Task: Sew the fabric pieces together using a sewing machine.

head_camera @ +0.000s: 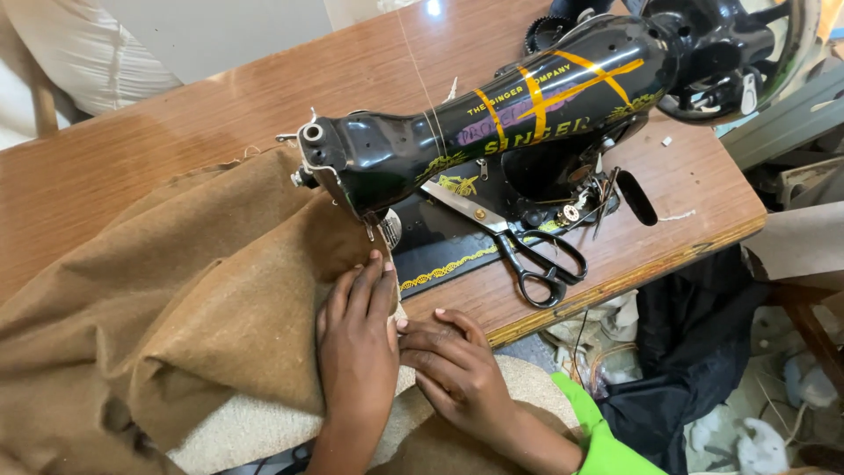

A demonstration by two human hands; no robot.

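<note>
Wool-like brown fabric [176,299], thick and matte with a felted nap, lies heaped in soft folds over the left half of the wooden table [158,141] and spills off its near edge toward us. We see a paler, coarser beige layer [255,422] showing under its near fold. Our left hand [356,339] rests flat on the cloth, fingers together and extended, tips pointing at the needle area [374,230] just beyond them; it presses rather than pinches. Our right hand [457,369], with a bright green sleeve [602,444] at the wrist, lies beside it at the table's edge, fingers loosely curled toward the left hand and touching the fabric's edge; we cannot tell whether it grips anything.

The black sewing machine [492,123] is glossy enamelled metal with gold ornament and yellow tape crossed over its arm. Its long axis runs from the needle head at centre-left up to the handwheel [747,62] at upper right. A pale thread [420,79] runs down across the arm. Black-handled scissors [519,237] lie on the machine bed, steel blades pointing up-left, loops toward the table's near edge.

The table is worn reddish-brown veneer with a scuffed front edge. Beyond its right end, dark cloth [686,352] and pale scraps [765,431] litter the floor.
</note>
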